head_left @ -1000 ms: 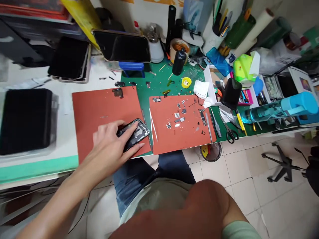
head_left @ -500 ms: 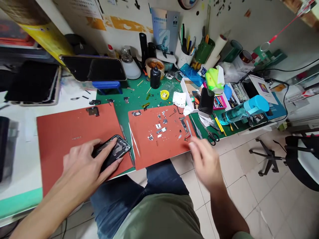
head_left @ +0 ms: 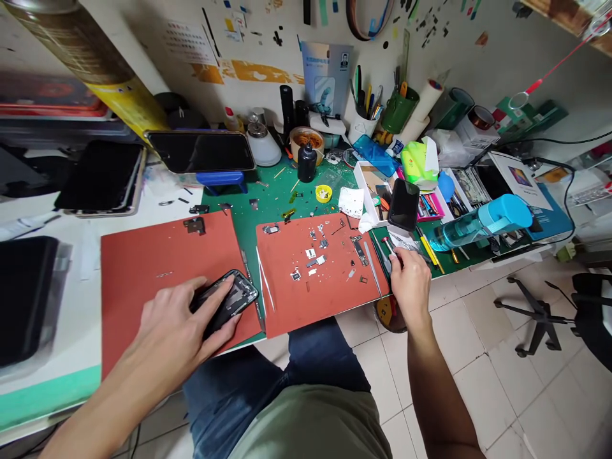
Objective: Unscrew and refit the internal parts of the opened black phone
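My left hand (head_left: 179, 319) holds a black phone housing (head_left: 234, 298) on the left red mat (head_left: 138, 274). Its thumb and fingers press on the edges and inner face, and they cover part of it. At the right end of the bench, my right hand (head_left: 412, 280) has its fingers pinched around a slim screwdriver (head_left: 387, 245) with a red end. Most of that tool is hidden by the fingers. Metal tweezers (head_left: 373, 269) lie just left of this hand, on the right red mat (head_left: 315, 312). Small phone parts (head_left: 316, 261) are scattered over that mat.
A black phone (head_left: 404, 204) rests on a white tray (head_left: 366, 185) of tools. Beside it lies a blue water bottle (head_left: 482, 222). A small black bottle (head_left: 306, 163) and a yellow lid (head_left: 324, 193) stand on the green bench. Another phone (head_left: 201, 152) leans on a blue stand (head_left: 222, 181).
My right hand has moved right and away from me, from the mat's edge to the tools beside it. My left hand stays on the phone housing. The head view has shifted slightly.
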Demonstrator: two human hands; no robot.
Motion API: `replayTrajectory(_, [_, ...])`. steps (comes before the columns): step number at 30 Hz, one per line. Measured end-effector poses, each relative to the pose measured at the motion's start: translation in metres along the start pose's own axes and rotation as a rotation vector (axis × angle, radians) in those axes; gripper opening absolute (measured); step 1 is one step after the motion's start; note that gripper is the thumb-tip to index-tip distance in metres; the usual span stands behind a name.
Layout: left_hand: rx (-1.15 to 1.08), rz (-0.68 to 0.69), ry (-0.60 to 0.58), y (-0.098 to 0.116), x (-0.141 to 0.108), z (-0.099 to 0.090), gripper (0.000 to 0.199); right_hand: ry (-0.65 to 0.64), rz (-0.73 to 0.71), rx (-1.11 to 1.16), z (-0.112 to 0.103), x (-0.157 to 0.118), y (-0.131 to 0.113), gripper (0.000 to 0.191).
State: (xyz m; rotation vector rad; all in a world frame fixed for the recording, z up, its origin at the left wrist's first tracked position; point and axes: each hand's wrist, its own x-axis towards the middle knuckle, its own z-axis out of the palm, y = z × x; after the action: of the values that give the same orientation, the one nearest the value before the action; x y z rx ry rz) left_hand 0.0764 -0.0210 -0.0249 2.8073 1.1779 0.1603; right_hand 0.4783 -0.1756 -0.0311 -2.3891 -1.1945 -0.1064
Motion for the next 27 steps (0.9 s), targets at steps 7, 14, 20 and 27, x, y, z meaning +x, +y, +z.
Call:
replayTrajectory(7, [-0.032, -0.015, -0.031, -0.007, 0.001, 0.003, 0.054, 0.049, 0.027, 0.077, -0.010, -0.010, -0.002, 0.039])
replayTrajectory(14, [-0.024, 0.066, -0.087, -0.022, 0.001, 0.006, 0.054, -0.019, 0.058, 0.250, -0.035, -0.054, -0.035, 0.033])
replayTrajectory(20, [-0.029, 0.059, -0.070, -0.020, 0.000, 0.006, 0.055, -0.116, 0.042, 0.332, -0.034, -0.061, -0.051, 0.032])
replayTrajectory(27, [-0.037, 0.042, -0.041, -0.017, 0.000, 0.007, 0.056, -0.135, 0.077, 0.316, -0.040, -0.061, -0.047, 0.031])
